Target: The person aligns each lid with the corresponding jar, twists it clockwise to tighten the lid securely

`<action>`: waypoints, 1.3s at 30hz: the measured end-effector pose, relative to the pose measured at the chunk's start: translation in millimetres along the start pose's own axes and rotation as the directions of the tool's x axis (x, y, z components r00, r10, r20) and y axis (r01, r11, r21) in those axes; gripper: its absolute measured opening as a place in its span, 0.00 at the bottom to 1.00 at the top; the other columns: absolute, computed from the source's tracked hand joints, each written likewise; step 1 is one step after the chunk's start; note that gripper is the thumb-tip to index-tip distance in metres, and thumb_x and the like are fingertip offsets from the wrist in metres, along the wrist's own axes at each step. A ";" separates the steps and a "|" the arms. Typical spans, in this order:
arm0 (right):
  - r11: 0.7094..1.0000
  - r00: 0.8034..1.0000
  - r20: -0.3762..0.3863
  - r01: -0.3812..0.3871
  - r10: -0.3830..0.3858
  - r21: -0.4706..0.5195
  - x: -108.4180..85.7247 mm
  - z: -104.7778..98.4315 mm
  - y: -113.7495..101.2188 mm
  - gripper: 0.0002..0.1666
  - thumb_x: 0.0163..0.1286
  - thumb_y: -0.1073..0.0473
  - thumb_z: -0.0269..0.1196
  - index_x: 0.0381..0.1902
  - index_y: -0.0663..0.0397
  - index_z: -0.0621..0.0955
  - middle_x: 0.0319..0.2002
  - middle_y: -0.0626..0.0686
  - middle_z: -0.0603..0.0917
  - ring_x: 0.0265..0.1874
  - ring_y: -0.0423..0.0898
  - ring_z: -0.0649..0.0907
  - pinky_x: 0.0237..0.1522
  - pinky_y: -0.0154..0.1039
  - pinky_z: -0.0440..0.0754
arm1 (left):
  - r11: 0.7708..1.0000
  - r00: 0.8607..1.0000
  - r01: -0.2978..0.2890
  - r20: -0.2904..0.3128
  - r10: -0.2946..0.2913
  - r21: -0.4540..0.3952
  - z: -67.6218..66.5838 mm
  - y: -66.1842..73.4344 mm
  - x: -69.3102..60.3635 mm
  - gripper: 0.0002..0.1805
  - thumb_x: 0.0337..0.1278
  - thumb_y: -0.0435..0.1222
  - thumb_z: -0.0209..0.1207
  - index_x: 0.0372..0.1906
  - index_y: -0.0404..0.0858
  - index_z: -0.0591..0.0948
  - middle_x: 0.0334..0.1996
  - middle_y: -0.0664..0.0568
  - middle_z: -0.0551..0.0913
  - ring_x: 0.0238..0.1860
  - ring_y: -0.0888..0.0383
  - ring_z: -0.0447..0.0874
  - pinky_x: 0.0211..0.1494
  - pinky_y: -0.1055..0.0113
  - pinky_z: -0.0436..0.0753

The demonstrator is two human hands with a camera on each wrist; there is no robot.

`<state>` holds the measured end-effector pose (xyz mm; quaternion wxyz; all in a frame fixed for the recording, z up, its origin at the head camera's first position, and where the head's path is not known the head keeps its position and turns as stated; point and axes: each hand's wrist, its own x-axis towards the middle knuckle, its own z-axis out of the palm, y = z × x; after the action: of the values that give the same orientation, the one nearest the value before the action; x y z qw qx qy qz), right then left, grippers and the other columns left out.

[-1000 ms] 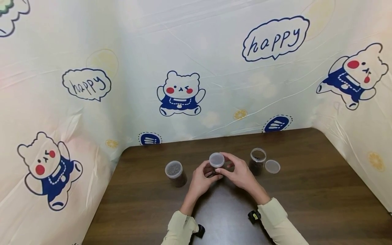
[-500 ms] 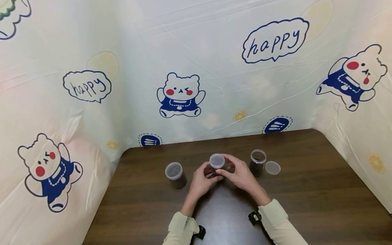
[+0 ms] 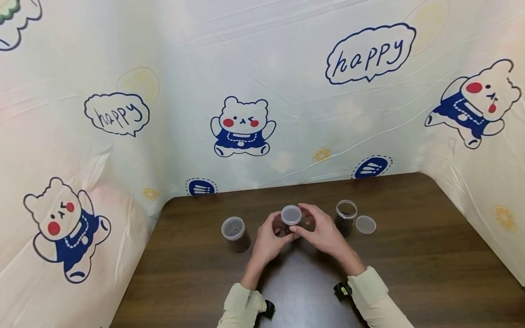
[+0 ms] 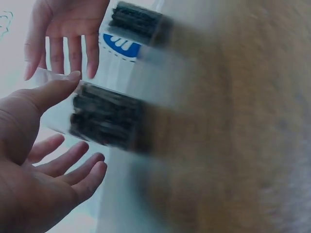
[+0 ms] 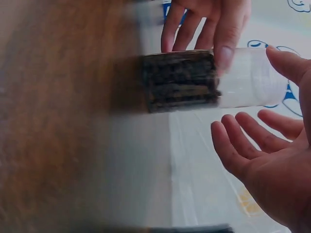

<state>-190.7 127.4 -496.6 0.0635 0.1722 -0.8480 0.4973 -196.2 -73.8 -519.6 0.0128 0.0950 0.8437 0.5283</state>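
Observation:
A clear lidded jar (image 3: pixel 291 215) with dark contents stands upright between both hands. My left hand (image 3: pixel 267 240) is at its left side; in the left wrist view its thumb touches the jar (image 4: pixel 104 116) while the other fingers are spread away from it. At the right side is my right hand (image 3: pixel 324 230). The right wrist view has that hand (image 5: pixel 272 170) with its thumb by the rim of the jar (image 5: pixel 182 80) and its relaxed fingers apart from the wall.
Another lidded jar (image 3: pixel 235 233) stands to the left. On the right an uncapped jar (image 3: pixel 345 218) with dark contents is beside a loose translucent lid (image 3: pixel 366 224) lying on the brown table (image 3: pixel 410 255). A patterned curtain (image 3: pixel 287 68) surrounds the table's back and sides.
The fingers of both hands have spread slightly away from the middle jar, leaving wider gaps beside it. The jar has barely moved, and the other jars and loose lid remain in place.

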 end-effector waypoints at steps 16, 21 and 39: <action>0.984 0.988 -0.071 0.124 -0.134 -0.125 -10.7 -31.2 -35.6 0.37 0.68 0.56 0.75 0.71 0.56 0.75 0.60 0.57 0.83 0.57 0.54 0.85 0.56 0.52 0.88 | 0.951 0.968 -0.192 -0.116 0.225 0.241 -5.4 55.1 -9.6 0.43 0.53 0.43 0.79 0.73 0.44 0.72 0.67 0.45 0.77 0.70 0.46 0.77 0.69 0.44 0.81; 0.978 0.973 -0.158 0.149 -0.171 -0.144 -14.2 -43.7 -39.6 0.33 0.68 0.57 0.75 0.68 0.56 0.78 0.57 0.55 0.85 0.55 0.53 0.86 0.53 0.52 0.89 | 0.929 0.944 -0.260 -0.135 0.303 0.263 -3.4 70.0 -11.7 0.39 0.53 0.45 0.79 0.69 0.43 0.76 0.70 0.46 0.78 0.79 0.44 0.68 0.72 0.41 0.79; 0.977 0.922 -0.354 0.092 -0.157 -0.193 -28.0 -98.4 -21.2 0.25 0.65 0.65 0.75 0.60 0.58 0.83 0.45 0.54 0.88 0.36 0.36 0.83 0.39 0.25 0.83 | 0.825 0.839 -0.517 -0.053 0.541 0.229 25.6 108.8 -5.3 0.35 0.63 0.45 0.73 0.72 0.43 0.76 0.65 0.49 0.82 0.66 0.54 0.83 0.70 0.58 0.84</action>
<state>-163.3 209.4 -438.1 0.2672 0.1236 -0.8483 0.4401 -172.0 -5.9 -434.1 -0.1931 0.2955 0.8332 0.4257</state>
